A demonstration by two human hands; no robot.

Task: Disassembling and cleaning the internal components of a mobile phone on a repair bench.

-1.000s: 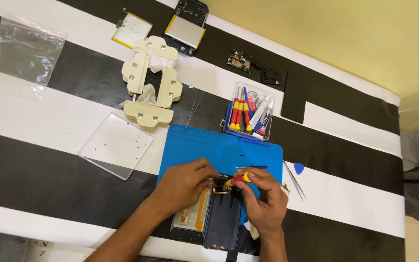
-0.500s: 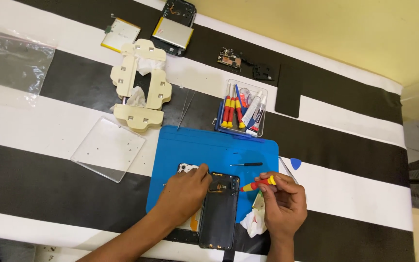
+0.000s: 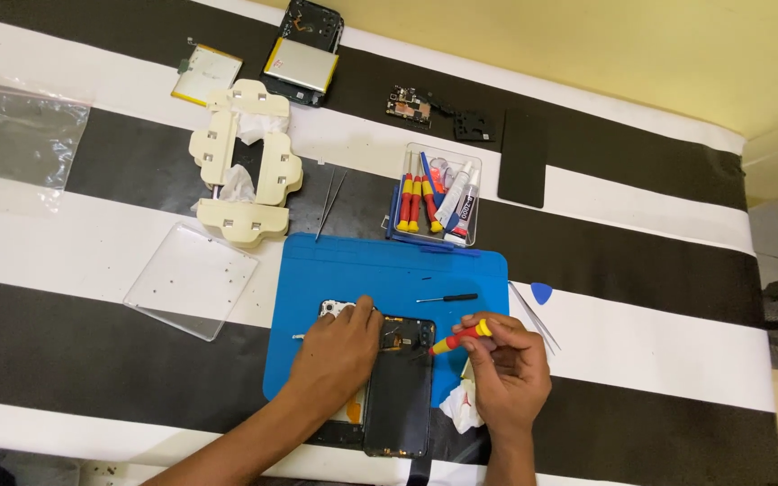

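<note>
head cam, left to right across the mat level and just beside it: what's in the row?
clear plastic plate → left hand → opened phone → red-and-yellow screwdriver in right hand → blue pick. The loose tweezers overlap the mat edge, so left out.

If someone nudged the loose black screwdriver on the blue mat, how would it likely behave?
The screwdriver looks thin and round, so it would probably roll. It seems light and likely stiff. The mat looks rubbery, which may slow it.
</note>
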